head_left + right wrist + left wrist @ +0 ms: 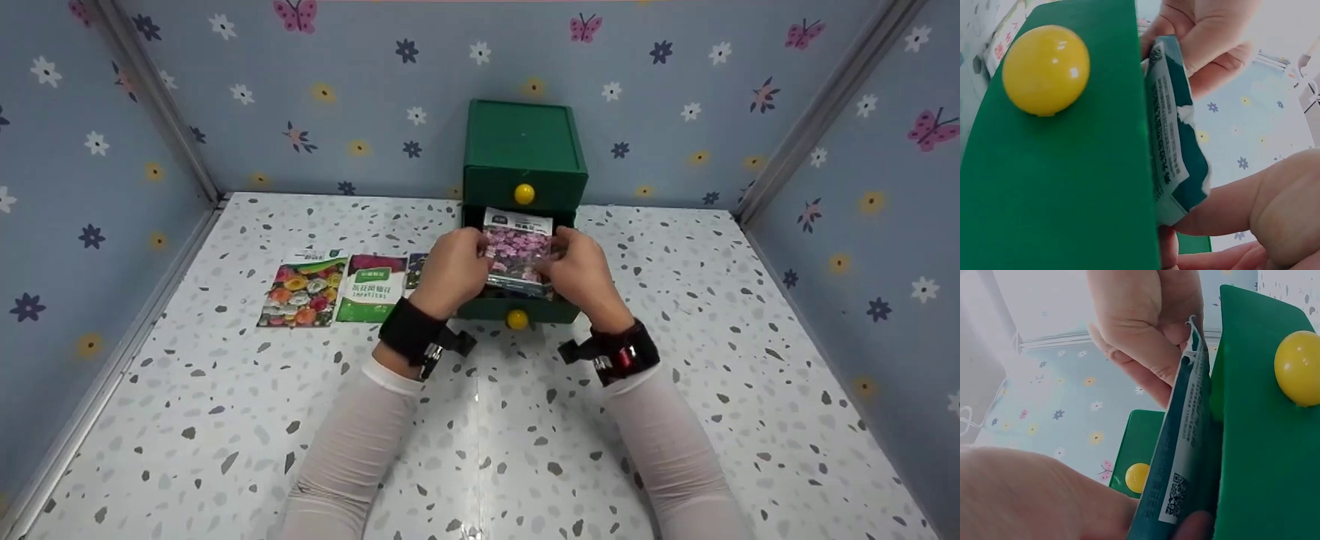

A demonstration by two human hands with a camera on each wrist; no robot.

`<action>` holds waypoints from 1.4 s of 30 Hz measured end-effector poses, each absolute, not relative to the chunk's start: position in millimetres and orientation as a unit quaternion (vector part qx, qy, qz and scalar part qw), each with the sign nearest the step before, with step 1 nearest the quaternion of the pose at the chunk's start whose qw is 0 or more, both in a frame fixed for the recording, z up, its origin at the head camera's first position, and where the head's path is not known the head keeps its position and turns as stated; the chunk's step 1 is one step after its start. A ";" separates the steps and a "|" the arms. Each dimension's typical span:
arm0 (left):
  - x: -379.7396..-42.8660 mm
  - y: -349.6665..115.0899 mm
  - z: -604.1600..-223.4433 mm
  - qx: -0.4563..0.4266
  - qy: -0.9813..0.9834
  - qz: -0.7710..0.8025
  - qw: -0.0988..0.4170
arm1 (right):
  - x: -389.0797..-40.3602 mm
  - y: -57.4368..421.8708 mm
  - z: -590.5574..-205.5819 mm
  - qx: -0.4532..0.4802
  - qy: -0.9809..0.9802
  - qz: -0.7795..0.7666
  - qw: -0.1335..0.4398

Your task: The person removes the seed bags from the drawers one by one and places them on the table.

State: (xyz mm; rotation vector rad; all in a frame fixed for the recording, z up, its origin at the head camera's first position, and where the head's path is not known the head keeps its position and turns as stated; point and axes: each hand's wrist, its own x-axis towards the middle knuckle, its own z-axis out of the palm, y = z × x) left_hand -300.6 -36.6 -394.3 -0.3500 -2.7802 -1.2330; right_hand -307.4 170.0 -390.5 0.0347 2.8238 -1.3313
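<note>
From my end I see blue-grey walls (360,90) patterned with flowers and butterflies, closing round a white speckled desk (525,450). Near the back wall stands a green drawer unit (525,135); its upper drawer (487,187) is pushed in and its lower drawer (480,309) pulled out, each with a round yellow knob (524,194). At the lower drawer's opening I have the pink-flower packet (517,244), tilted, flowers facing up. The left hand (454,262) pinches its left edge and the right hand (583,266) its right edge. My wrist feeds show its teal reverse with a white printed label, just behind the drawer front; I cannot tell whether it touches the drawer bottom. Left of the unit, a mixed-flower packet (304,294) and a red-and-green packet (373,289) lie side by side on the desk, with a third packet (415,271) partly hidden by the left hand.
</note>
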 end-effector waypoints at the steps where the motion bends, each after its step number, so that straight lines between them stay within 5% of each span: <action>1: -300.1 -36.2 -394.0 -0.113 -0.908 -0.402 0.039 | -307.7 171.3 -389.7 0.013 0.899 -0.438 0.016; 42: -267.4 -5.1 -389.8 -0.162 -0.894 -0.414 0.050 | -297.5 231.8 -374.6 0.023 0.842 -0.538 0.024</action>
